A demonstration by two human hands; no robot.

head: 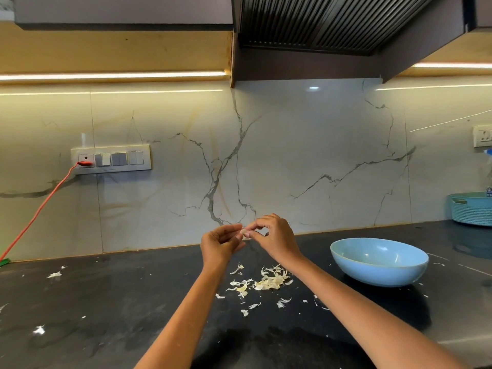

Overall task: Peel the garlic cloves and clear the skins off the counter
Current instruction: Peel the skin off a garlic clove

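Observation:
Both hands are raised above the black counter, meeting at a small pale garlic clove. My left hand holds the clove in its curled fingertips. My right hand pinches at the clove from the right with thumb and forefinger. Below the hands lies a loose pile of whitish garlic skins, with smaller scraps scattered around it. A light blue bowl stands to the right of the pile; what is inside it is hidden from this angle.
Stray skin bits lie far left on the counter and lower left. A teal basket sits at the back right. An orange cable runs from the wall socket panel down to the left. A dark hood hangs overhead.

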